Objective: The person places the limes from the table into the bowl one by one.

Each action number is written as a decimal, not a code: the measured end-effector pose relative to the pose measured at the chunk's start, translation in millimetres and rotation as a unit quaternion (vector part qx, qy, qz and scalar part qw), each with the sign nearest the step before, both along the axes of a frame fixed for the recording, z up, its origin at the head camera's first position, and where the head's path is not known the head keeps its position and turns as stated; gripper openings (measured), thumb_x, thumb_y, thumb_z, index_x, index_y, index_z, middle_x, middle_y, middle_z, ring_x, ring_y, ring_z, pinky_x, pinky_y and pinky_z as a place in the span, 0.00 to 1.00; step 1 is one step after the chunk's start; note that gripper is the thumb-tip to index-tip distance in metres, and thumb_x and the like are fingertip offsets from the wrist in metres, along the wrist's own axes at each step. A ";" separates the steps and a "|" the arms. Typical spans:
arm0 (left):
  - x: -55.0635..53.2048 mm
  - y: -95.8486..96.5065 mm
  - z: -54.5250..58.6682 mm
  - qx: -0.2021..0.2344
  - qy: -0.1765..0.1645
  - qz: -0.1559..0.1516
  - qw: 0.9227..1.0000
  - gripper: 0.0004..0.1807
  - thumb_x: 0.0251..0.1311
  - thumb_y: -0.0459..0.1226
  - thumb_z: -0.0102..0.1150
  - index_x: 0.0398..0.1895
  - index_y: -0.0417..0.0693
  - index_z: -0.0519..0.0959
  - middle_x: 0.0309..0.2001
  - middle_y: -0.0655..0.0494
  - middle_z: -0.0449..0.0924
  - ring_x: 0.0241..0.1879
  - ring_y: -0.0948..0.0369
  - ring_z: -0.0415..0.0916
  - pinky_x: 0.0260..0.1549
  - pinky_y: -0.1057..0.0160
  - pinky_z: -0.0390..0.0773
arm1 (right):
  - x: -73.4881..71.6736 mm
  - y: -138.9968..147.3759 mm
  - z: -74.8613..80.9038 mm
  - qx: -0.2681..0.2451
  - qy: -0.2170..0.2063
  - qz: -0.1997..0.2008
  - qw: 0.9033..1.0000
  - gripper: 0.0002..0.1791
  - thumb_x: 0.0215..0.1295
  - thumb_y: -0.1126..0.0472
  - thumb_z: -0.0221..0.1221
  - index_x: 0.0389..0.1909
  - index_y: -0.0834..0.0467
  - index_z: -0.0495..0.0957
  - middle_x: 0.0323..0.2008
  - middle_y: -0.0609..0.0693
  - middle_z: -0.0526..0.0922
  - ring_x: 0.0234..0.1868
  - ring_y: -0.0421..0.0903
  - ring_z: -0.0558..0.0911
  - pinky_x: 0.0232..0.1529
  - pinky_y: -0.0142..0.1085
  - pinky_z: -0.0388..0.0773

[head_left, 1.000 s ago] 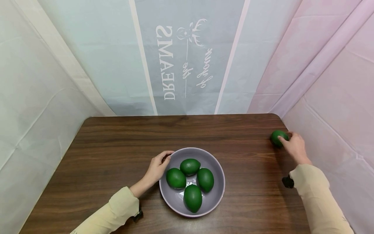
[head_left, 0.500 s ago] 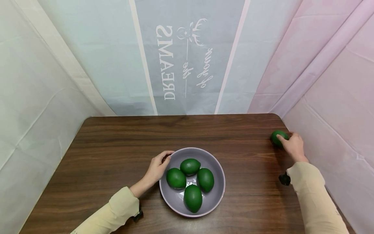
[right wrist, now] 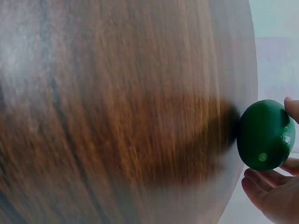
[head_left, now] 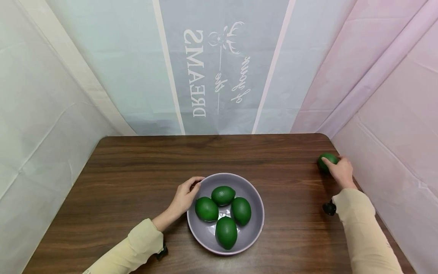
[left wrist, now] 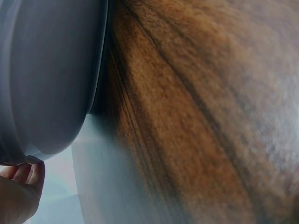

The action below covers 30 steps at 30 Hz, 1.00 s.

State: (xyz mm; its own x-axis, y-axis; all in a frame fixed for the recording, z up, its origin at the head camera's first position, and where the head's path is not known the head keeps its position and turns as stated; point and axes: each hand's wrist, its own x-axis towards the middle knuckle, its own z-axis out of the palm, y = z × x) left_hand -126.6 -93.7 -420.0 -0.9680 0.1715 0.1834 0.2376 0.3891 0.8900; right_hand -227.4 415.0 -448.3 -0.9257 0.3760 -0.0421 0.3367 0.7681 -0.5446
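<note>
My left hand holds the upper left rim of a round purple-grey bowl, thumb and fingers at its edge. In the left wrist view, the fingertips touch the bowl's rim, while the bowl's outer wall fills the left side. Several green limes lie inside, among them a lime at the front. Toward the table's far right corner, my right hand grips another lime between thumb and fingers. That lime appears to rest on the tabletop in the right wrist view.
The dark wood-grain table has rounded far corners. Behind it hangs a pale blue cloth with printed lettering, and pinkish-white cloth stands close along the right edge.
The right forearm and wrist have shifted slightly left, and the right thumb lies farther across the lime. The lime has barely moved. My left hand and the bowl stay essentially in place.
</note>
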 end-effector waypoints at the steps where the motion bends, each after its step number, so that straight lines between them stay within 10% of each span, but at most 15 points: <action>1: 0.0 0.1 0.1 0.001 0.000 0.000 1.000 0.11 0.62 0.26 0.47 0.45 0.33 0.76 0.42 0.40 0.79 0.40 0.47 0.76 0.37 0.63 0.74 | -0.4 -0.7 -0.6 0.002 0.000 0.002 1.000 0.44 0.64 0.42 0.45 0.60 0.80 0.51 0.52 0.80 0.60 0.52 0.71 0.62 0.51 0.58 0.61; 30: -1.0 0.2 -0.7 0.002 -0.002 0.001 1.000 0.11 0.62 0.27 0.47 0.45 0.32 0.76 0.42 0.40 0.79 0.40 0.47 0.76 0.38 0.63 0.74 | -5.9 -12.4 -6.9 -0.009 -0.013 0.005 1.000 0.44 0.62 0.49 0.52 0.61 0.80 0.46 0.52 0.80 0.57 0.52 0.73 0.60 0.48 0.60 0.62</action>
